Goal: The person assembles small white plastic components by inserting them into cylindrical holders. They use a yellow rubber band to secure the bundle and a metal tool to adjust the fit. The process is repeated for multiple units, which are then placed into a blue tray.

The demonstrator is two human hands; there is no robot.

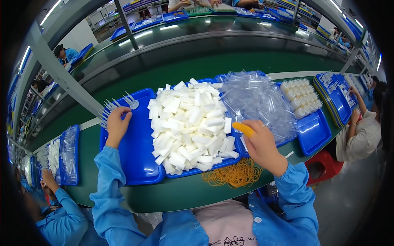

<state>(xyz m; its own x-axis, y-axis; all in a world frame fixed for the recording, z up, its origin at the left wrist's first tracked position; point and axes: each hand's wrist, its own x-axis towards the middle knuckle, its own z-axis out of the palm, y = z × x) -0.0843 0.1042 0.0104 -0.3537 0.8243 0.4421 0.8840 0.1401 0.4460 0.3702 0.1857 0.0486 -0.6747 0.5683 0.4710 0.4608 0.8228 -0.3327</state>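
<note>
- Our left hand [117, 124] grips a fan of clear plastic forks [111, 110] at about ten o'clock of the scene, its fingers closed around the handles so the tines spread up and outward; bunching them this way seems to keep them aligned as one bundle.
- That hand hovers over the bare left part of a blue tray [137, 158], whose open space looks suited to setting a bundle down.
- Our right hand [260, 143] sits at about three o'clock, fingers curled together; a yellow finger cover [243, 128] on one finger points toward eleven o'clock and touches the edge of the white pile.
- We cannot tell whether the right hand pinches anything beneath it.
- The white foam blocks [191, 125] are heaped loosely in the middle, between both hands, within easy reach of either.
- A pile of clear plastic sleeves [256, 100] lies at two o'clock, just beyond the right hand.
- Orange rubber bands [236, 174] rest on the green counter [172, 194] at five o'clock, near the right wrist, likely kept close for binding.
- Round white pieces [301, 98] fill a tray further right, well apart from our hands.
</note>
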